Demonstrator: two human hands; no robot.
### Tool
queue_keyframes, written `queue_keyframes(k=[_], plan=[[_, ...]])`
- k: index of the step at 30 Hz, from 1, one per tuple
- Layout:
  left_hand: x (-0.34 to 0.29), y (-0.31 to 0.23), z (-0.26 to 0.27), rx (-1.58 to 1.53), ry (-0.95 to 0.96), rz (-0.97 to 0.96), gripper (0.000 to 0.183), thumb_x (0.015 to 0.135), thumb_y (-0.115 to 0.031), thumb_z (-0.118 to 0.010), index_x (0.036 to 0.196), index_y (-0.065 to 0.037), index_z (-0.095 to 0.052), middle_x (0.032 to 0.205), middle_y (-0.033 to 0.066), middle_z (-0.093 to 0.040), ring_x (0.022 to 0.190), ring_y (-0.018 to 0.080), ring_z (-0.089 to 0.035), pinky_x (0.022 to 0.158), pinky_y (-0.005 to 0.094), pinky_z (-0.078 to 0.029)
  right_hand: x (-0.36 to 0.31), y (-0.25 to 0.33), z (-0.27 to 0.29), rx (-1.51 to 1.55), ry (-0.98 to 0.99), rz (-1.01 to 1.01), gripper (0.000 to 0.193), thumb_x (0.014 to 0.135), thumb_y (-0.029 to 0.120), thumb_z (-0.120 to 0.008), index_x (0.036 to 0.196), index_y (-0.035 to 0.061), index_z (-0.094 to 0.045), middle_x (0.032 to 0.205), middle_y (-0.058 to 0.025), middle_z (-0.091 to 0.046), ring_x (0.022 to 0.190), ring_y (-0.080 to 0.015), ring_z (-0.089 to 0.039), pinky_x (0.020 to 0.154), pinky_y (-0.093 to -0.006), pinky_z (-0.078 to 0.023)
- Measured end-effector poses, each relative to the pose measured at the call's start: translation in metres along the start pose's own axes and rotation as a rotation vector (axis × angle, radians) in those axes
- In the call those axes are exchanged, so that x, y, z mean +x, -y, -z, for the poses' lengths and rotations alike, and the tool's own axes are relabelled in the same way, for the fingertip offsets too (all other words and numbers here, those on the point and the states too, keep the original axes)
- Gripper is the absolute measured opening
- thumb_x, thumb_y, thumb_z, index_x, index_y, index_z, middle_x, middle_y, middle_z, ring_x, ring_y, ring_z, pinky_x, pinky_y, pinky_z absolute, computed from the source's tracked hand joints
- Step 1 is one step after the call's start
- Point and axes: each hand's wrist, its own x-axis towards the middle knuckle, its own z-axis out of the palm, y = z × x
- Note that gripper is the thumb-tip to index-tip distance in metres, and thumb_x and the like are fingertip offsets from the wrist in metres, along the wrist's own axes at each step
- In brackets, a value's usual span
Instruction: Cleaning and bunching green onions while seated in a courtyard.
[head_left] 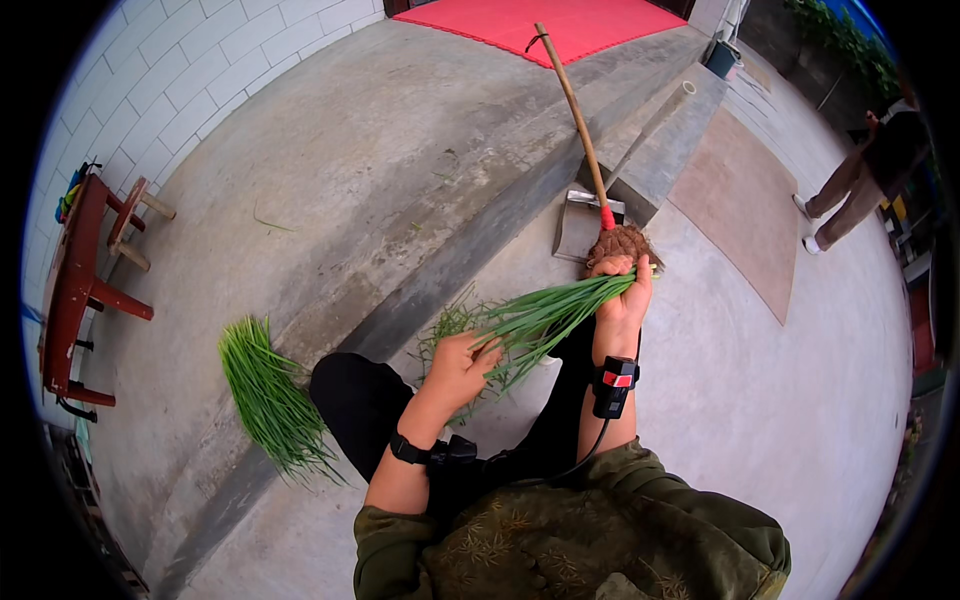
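My right hand (625, 303) is closed around a bunch of long green chives (555, 310), gripping it close to the pale stem ends. The leaves fan out to the left, toward my left hand (462, 368). That hand has its fingers curled in at the leaf tips, pinching some of them. Loose bits of leaf (452, 325) lie on the ground below the bunch, partly hidden by it. A larger pile of chives (270, 400) rests on the step edge, left of my knee.
Beyond my right hand, a broom (575, 115) leans with its brown head down by a metal dustpan (577, 228). A concrete step (430, 262) crosses diagonally. Red bench (75, 290) and small stool (130, 222) stand left. Another person (865, 165) stands far right.
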Motion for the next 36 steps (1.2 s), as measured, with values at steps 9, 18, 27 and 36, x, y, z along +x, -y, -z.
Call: queue_keyframes(k=[9,18,27,36], plan=[[-0.016,-0.013,0.010,0.102,-0.143,-0.076,0.012,0.076,-0.009,-0.049,0.081,-0.001,-0.056,0.061,0.0101,-0.053,0.049,0.0145,-0.047,0.046,0.0249,-0.038,0.026,0.016,0.027,-0.306,0.007,0.062,0.028,0.079,0.029,-0.041,0.087,0.0023,-0.046,0.069,-0.0039,-0.043,0.056,-0.0128,-0.039,0.048,-0.0253,-0.036],[-0.046,-0.024,0.016,0.270,0.065,-0.083,0.015,0.078,-0.012,-0.047,0.085,0.000,-0.054,0.071,0.0083,-0.057,0.060,0.0175,-0.055,0.053,0.0248,-0.042,0.013,-0.012,-0.018,0.026,-0.001,-0.129,0.029,0.081,0.024,-0.044,0.060,0.0075,-0.034,0.055,0.0009,-0.033,0.047,-0.0094,-0.034,0.043,-0.0215,-0.033],[-0.072,-0.040,0.022,0.077,0.039,-0.144,0.014,0.078,-0.011,-0.048,0.082,0.000,-0.055,0.066,0.0106,-0.056,0.057,0.0189,-0.054,0.052,0.0255,-0.041,0.022,-0.026,-0.031,-0.149,0.103,0.014,0.030,0.082,0.024,-0.043,0.061,0.0062,-0.031,0.056,-0.0008,-0.031,0.046,-0.0117,-0.030,0.043,-0.0228,-0.032],[-0.089,-0.034,0.033,0.233,-0.271,-0.187,0.006,0.072,-0.006,-0.050,0.075,-0.001,-0.053,0.059,0.0099,-0.053,0.050,0.0210,-0.052,0.045,0.0269,-0.039,-0.002,-0.041,-0.055,-0.182,0.140,-0.049,0.028,0.082,0.021,-0.044,0.061,0.0070,-0.031,0.056,-0.0002,-0.029,0.047,-0.0094,-0.029,0.042,-0.0214,-0.028]])
